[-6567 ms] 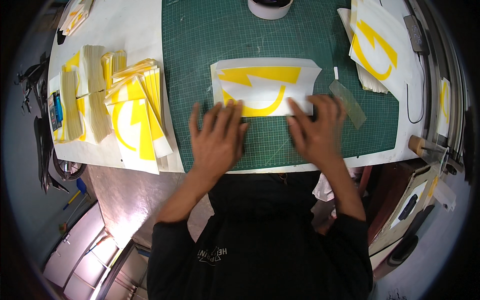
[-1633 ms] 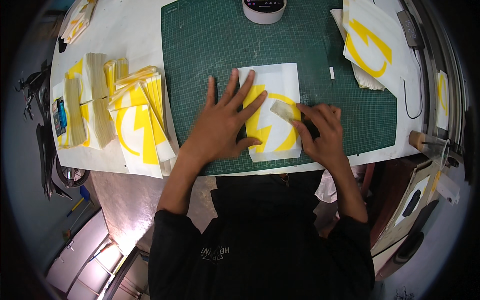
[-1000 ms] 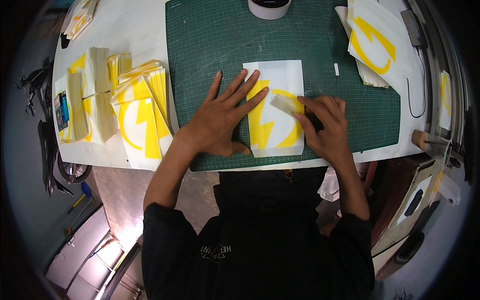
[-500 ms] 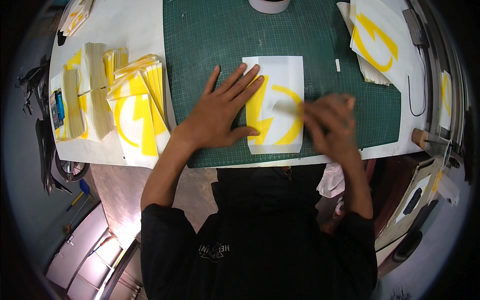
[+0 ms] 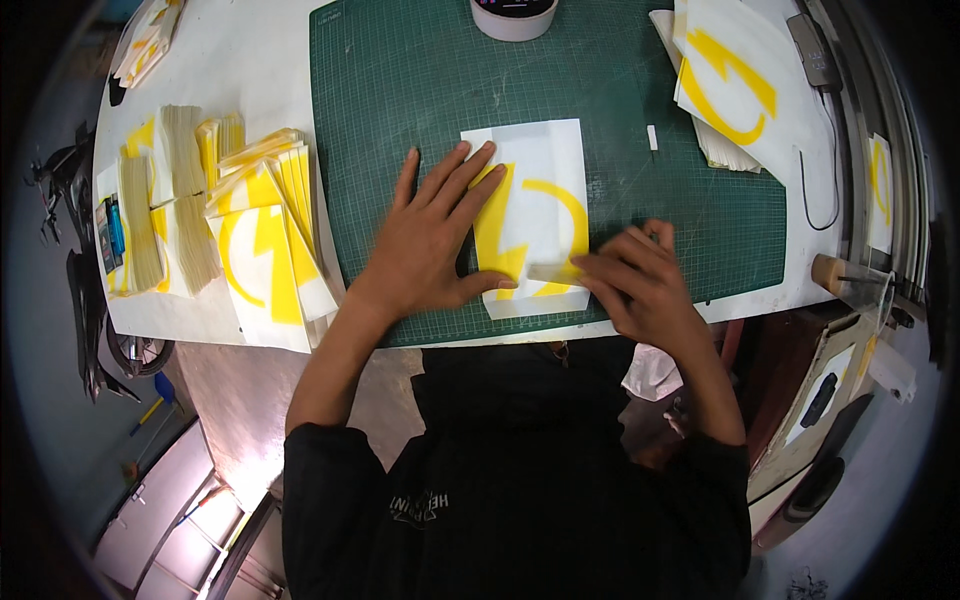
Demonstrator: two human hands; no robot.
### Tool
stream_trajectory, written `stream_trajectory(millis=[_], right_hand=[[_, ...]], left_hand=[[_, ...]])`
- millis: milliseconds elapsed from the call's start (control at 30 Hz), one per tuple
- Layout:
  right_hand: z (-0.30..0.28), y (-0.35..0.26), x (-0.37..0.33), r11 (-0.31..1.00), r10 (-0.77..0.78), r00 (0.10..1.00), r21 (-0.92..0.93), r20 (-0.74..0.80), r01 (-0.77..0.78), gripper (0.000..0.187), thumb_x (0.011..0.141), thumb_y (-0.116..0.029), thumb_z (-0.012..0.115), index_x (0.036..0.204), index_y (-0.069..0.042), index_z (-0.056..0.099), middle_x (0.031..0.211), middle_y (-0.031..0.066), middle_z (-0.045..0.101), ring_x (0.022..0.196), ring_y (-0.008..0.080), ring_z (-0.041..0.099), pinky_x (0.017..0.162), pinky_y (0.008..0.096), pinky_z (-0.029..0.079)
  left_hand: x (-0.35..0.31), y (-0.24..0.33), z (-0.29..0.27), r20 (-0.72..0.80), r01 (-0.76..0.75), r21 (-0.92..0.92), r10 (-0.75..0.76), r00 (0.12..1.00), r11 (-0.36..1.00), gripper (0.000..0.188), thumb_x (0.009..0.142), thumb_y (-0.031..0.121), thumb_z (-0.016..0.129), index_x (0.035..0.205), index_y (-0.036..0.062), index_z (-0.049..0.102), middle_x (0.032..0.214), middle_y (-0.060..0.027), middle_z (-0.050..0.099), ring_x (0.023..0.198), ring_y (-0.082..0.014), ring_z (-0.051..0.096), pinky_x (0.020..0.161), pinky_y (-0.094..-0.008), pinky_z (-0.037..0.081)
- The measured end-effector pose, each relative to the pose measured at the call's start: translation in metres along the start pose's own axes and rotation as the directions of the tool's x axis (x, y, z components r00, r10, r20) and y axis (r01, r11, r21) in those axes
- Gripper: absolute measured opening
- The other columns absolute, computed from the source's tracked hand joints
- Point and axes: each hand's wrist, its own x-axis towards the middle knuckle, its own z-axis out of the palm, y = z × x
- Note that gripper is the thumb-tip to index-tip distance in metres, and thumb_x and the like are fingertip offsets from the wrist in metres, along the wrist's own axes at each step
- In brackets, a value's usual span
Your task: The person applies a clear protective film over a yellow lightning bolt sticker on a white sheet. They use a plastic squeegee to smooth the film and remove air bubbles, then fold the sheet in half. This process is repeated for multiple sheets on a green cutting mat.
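A white paper envelope (image 5: 550,225) printed with a yellow bolt and arc lies on the green cutting mat (image 5: 390,90). Its pale lower edge looks folded. My left hand (image 5: 420,245) rests flat on its left side, fingers spread, with the thumb near the bottom of the yellow bolt. By the lower right side of the envelope, my right hand (image 5: 640,280) pinches a thin, flat, pale strip-like tool (image 5: 548,273). That tool lies across the lower part of the envelope. It is blurred, so its exact kind is unclear.
Stacks of similar yellow-and-white envelopes (image 5: 262,250) fill the table's left side. More printed envelopes (image 5: 725,85) lie at the far right. A round white device (image 5: 513,22) stands at the mat's far edge, and a small white strip (image 5: 652,137) lies on the mat.
My right hand has moved the strip-like tool down toward the envelope's lower edge. My left hand still presses on the envelope. The whole view has shifted slightly.
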Motion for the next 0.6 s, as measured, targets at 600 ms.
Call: stream_trajectory(millis=[600], right_hand=[[0.012, 0.075, 0.077, 0.915, 0.214, 0.884, -0.232, -0.417, -0.331, 0.028, 0.094, -0.012, 0.076, 0.121, -0.006, 0.074, 0.096, 0.0097, 0.068, 0.089, 0.0289, 0.067, 0.087, 0.0428, 0.044]], left_hand=[[0.003, 0.009, 0.005, -0.044, -0.048, 0.062, 0.051, 0.998, 0.997, 0.090, 0.094, 0.071, 0.061, 0.162, 0.0156, 0.044, 0.173, -0.0158, 0.031, 0.162, -0.0370, 0.024, 0.129, -0.0685, 0.007]])
